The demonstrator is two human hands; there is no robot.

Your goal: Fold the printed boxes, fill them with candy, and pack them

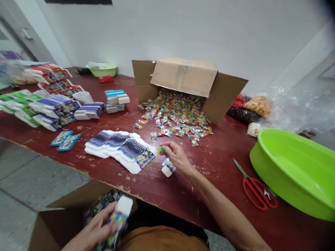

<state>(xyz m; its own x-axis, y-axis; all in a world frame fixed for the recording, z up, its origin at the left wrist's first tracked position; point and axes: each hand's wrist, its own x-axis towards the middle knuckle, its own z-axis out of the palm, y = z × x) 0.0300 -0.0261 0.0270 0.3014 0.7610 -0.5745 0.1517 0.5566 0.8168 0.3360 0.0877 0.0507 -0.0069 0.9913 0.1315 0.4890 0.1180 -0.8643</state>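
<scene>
Below a plain white wall (117, 35), the worn dark-red desk (149, 188) bears heaped small clear-plastic multicoloured packets (180, 108) toward its far edge. Mid-desk, the right hand (178, 157) pinches one colourful packet (160, 151); off the near edge, the left hand's (98, 225) fingers grip a purple printed cardboard box (117, 221), white flap (124, 205) raised.

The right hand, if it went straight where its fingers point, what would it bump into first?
The stack of flat purple-and-white cartons, most likely: it lies just beyond the right hand and the small colorful packet it holds. The hand's height is unclear, so it might pass above.
</scene>
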